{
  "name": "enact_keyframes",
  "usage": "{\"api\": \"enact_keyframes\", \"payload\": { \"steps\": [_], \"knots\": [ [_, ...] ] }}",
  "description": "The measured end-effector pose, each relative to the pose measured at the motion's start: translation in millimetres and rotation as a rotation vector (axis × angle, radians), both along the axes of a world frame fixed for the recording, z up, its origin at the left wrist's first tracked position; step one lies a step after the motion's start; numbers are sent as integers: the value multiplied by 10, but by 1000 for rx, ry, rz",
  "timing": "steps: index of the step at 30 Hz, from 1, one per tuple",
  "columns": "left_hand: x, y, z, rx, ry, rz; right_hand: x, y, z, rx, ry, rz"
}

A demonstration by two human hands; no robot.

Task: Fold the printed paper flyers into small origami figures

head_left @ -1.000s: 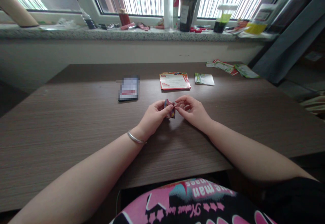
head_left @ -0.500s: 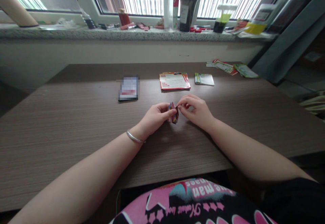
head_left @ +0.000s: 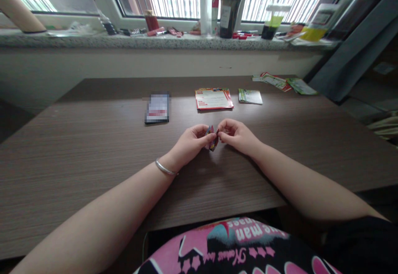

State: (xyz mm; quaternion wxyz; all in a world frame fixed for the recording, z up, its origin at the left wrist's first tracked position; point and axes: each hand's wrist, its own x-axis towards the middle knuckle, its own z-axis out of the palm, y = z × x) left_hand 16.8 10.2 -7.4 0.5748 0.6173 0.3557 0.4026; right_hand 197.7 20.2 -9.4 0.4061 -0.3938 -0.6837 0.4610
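Observation:
Just short of the table's middle, my left hand is closed around a few small colourful cards, its thumb pressed on the near face. They stand on edge and look slightly fanned, with pink, blue, yellow and dark red showing; their print is too small to read. From the other side my right hand pinches the dark red right edge with thumb and forefinger, its other fingers curled. Beyond the hands lie a stack of larger red-bordered cards and a smaller green-and-white stack.
A dark-edged flat item, its face blurred, lies to the left on the brown table. Green and red wrappers are scattered at the back right. Bottles, a dark cup and small odds and ends line the windowsill.
My right hand's fingers have curled in more tightly at the right edge of the cards, and the hand has shifted slightly. My left hand has hardly moved.

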Motion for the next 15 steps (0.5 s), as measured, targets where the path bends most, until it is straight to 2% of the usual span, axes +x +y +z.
{"api": "enact_keyframes", "payload": {
  "steps": [8, 15],
  "knots": [
    [38, -38, 26, -48, -55, -47, -36, -36, 11, -80, 70, 110],
    [-10, 17, -3, -211, -57, -122, -27, -30, -42, 56, 47, 32]
  ]
}}
